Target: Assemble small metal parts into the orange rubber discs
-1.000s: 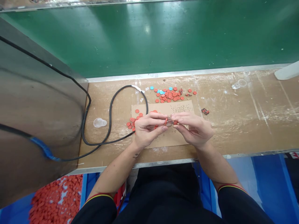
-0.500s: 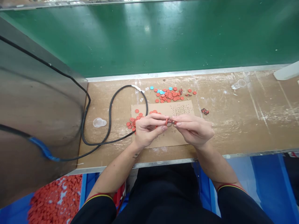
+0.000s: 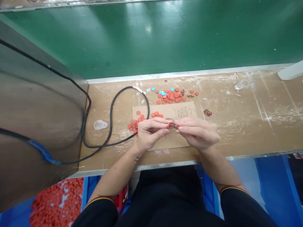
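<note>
My left hand (image 3: pixel 150 132) pinches a red button-like disc (image 3: pixel 169 125) on its edge between thumb and fingertips. Opposite it, my right hand (image 3: pixel 200 132) is closed with its fingertips on a small dark-red, shiny piece (image 3: pixel 175 126) that meets the disc; its exact kind is too small to make out. Both hands hover over a cardboard sheet (image 3: pixel 165 144) with many tiny dark specks (image 3: pixel 183 111) on its right part. Loose red discs (image 3: pixel 133 121) lie beside and behind my left hand, partly hidden by it.
Behind the sheet lies a pile of red discs (image 3: pixel 171 97) with a few blue discs (image 3: pixel 163 93). A dark-red bundle (image 3: pixel 207 112) sits to the right. A black cable (image 3: pixel 111 113) loops at left near a clear plastic piece (image 3: pixel 100 125). Below the bench stands a bin of red parts (image 3: pixel 59 201).
Both hands keep their pinch and stay almost in place. The small shiny piece between them has tilted slightly and dropped a little, and my right hand has shifted slightly right.
</note>
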The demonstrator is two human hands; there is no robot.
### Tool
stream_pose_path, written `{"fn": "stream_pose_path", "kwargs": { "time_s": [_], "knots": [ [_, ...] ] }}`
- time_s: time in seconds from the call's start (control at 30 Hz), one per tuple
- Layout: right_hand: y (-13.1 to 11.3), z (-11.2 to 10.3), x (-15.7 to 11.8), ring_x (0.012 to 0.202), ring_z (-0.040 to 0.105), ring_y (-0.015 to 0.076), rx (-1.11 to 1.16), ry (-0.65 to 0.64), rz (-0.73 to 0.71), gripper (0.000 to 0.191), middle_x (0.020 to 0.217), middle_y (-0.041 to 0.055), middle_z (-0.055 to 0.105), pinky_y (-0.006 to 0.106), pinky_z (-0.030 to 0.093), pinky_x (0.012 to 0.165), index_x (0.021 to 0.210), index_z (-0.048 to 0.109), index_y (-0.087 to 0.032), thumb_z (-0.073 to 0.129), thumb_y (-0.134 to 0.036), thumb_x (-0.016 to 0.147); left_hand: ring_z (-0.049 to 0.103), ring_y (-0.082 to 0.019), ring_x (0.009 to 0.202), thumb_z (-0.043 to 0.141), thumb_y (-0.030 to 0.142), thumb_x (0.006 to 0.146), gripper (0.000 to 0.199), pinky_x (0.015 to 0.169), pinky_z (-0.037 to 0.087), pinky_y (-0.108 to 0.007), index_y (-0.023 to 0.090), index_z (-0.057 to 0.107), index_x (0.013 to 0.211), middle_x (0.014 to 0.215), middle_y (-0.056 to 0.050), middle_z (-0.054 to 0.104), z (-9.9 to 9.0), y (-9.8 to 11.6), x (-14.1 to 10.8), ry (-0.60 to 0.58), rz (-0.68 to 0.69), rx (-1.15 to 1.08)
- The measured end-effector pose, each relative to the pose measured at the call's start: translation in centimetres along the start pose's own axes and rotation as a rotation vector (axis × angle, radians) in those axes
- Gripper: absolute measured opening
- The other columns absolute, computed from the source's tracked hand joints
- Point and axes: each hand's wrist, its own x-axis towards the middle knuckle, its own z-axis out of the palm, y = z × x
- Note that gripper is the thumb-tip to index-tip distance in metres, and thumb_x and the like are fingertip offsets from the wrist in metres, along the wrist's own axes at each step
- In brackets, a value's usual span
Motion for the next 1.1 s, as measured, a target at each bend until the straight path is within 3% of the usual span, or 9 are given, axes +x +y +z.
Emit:
{"fn": "stream_pose_path", "kwargs": {
  "time_s": [0.13,0.3,0.5,0.77,1.1],
  "knots": [
    [0.02,0.07,0.19,0.071,0.083,0.0184,-0.031,0.007,-0.008,0.021,0.089,-0.0003,0.086,0.028,0.072,0.062,0.106,0.079,-0.028,0.077,-0.012,0.093,0.082,-0.020,0.088,0.091,0.031,0.083,0.011,0.078,0.070,-0.030,0.032,0.087,0.093,0.095,-0.006,0.084,-0.08,-0.04,-0.07,-0.010,-0.041,0.009],
    [0.16,0.27,0.14,0.074,0.083,0.0182,0.001,0.039,-0.038,0.031,0.088,0.0019,0.085,0.027,0.072,0.065,0.118,0.078,-0.024,0.079,-0.010,0.091,0.082,-0.018,0.089,0.090,0.022,0.084,0.017,0.080,0.069,-0.025,0.033,0.086,0.096,0.098,-0.005,0.084,-0.03,0.04,0.01,-0.042,-0.015,-0.039],
    [0.17,0.31,-0.01,0.069,0.082,0.0178,-0.016,0.045,-0.039,0.030,0.083,0.0003,0.084,0.027,0.071,0.062,0.119,0.078,-0.025,0.080,-0.015,0.092,0.083,-0.020,0.088,0.091,0.024,0.083,0.014,0.079,0.070,-0.028,0.032,0.086,0.093,0.099,-0.006,0.084,-0.06,0.16,0.15,-0.051,-0.049,-0.019],
    [0.31,-0.06,-0.33,0.071,0.082,0.0187,-0.003,0.019,-0.014,0.042,0.088,-0.0003,0.085,0.029,0.072,0.064,0.128,0.075,-0.030,0.082,-0.014,0.090,0.083,-0.019,0.090,0.090,0.017,0.083,0.021,0.079,0.070,-0.028,0.033,0.086,0.096,0.102,-0.005,0.085,0.02,0.16,0.06,-0.058,0.019,-0.012],
    [0.21,-0.04,-0.23,0.068,0.082,0.0184,-0.005,0.024,0.005,0.032,0.085,-0.0010,0.085,0.029,0.072,0.063,0.118,0.077,-0.028,0.082,-0.015,0.089,0.082,-0.017,0.093,0.087,0.016,0.085,0.025,0.082,0.069,-0.025,0.034,0.085,0.103,0.104,-0.004,0.084,0.08,-0.08,-0.01,-0.063,0.085,0.018]
  ]
}}
